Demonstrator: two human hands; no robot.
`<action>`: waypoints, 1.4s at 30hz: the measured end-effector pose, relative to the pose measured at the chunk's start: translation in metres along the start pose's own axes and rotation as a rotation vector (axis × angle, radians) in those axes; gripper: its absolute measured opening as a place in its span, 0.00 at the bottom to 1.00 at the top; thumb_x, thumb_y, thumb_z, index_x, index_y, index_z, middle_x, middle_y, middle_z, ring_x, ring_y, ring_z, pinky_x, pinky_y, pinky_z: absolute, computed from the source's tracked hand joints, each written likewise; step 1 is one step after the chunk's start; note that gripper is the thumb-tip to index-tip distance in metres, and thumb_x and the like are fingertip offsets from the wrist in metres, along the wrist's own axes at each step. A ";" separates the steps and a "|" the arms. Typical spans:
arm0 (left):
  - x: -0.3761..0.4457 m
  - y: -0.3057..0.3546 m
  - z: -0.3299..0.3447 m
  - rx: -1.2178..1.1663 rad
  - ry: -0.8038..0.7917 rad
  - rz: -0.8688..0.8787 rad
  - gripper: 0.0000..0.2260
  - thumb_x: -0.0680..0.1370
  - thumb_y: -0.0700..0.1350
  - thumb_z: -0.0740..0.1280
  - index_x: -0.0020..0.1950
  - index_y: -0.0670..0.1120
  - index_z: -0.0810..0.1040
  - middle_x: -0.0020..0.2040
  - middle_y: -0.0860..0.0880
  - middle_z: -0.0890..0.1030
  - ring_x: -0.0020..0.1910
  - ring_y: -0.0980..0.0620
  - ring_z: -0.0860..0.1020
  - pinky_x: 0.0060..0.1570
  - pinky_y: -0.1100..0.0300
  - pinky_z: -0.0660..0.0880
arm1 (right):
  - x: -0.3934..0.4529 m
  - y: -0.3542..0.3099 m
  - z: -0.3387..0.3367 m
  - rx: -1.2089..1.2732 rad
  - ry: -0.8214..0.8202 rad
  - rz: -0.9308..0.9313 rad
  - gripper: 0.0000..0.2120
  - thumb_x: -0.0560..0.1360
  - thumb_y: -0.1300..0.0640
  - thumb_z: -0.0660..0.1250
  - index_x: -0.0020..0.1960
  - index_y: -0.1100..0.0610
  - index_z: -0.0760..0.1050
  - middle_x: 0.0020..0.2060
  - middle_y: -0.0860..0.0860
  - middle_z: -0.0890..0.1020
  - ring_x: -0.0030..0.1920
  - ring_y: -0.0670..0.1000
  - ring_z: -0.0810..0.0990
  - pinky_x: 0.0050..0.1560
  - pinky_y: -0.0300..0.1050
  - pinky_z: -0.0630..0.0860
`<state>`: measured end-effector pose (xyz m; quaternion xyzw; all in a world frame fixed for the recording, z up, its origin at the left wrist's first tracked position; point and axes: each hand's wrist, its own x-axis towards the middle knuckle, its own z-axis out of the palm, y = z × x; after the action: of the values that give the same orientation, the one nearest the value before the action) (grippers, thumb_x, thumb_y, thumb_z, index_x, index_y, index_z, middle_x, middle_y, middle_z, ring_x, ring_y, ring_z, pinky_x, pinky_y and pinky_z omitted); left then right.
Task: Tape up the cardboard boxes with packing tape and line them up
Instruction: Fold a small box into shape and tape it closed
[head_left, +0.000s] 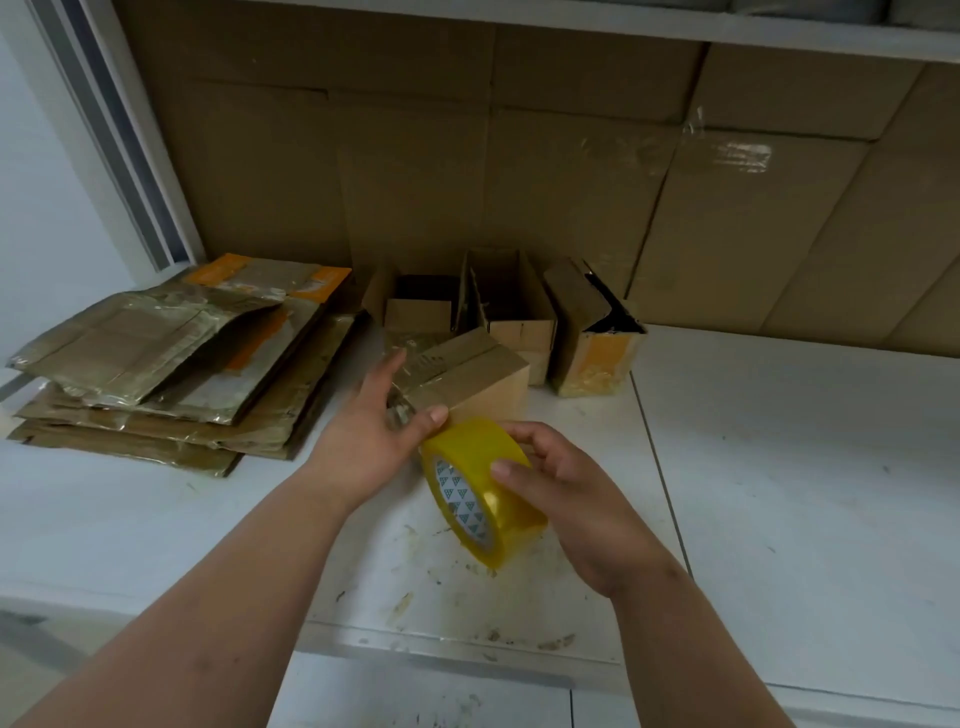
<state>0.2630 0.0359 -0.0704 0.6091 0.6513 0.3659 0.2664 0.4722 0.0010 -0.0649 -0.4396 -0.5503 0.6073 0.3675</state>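
Gripping tape roll (483, 488) in right hand (566, 493), left hand (374, 431) on box (467, 374)

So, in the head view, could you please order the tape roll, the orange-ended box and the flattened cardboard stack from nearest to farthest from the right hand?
From the right hand:
1. Tape roll: in its grip, just left of it.
2. Orange-ended box: behind it, at the right end of the row by the cardboard wall.
3. Flattened cardboard stack: far left on the table.

Dim, soft indoor light; slightly blurry, edges bent by wide-angle.
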 end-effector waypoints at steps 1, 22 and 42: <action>0.000 -0.001 0.000 0.027 -0.009 0.016 0.32 0.77 0.58 0.68 0.78 0.57 0.60 0.76 0.48 0.65 0.71 0.48 0.68 0.64 0.58 0.66 | -0.002 0.002 -0.001 0.027 -0.011 0.006 0.20 0.72 0.55 0.73 0.63 0.53 0.76 0.52 0.49 0.85 0.50 0.48 0.84 0.47 0.40 0.79; 0.000 0.007 0.009 0.100 0.061 -0.048 0.31 0.80 0.59 0.62 0.80 0.56 0.56 0.82 0.49 0.49 0.78 0.46 0.58 0.73 0.52 0.58 | -0.025 0.008 -0.015 0.087 -0.211 0.040 0.12 0.77 0.59 0.69 0.61 0.56 0.78 0.53 0.54 0.85 0.51 0.49 0.82 0.53 0.41 0.78; -0.054 0.028 0.031 -0.796 0.165 -0.570 0.05 0.76 0.43 0.72 0.47 0.41 0.82 0.50 0.42 0.85 0.59 0.42 0.81 0.65 0.46 0.74 | -0.011 -0.006 -0.061 -0.147 -0.293 0.005 0.17 0.72 0.51 0.74 0.60 0.51 0.78 0.52 0.50 0.86 0.55 0.49 0.84 0.61 0.46 0.77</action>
<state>0.3106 -0.0133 -0.0720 0.2269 0.6206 0.5457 0.5153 0.5334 0.0123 -0.0582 -0.3732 -0.6400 0.6239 0.2487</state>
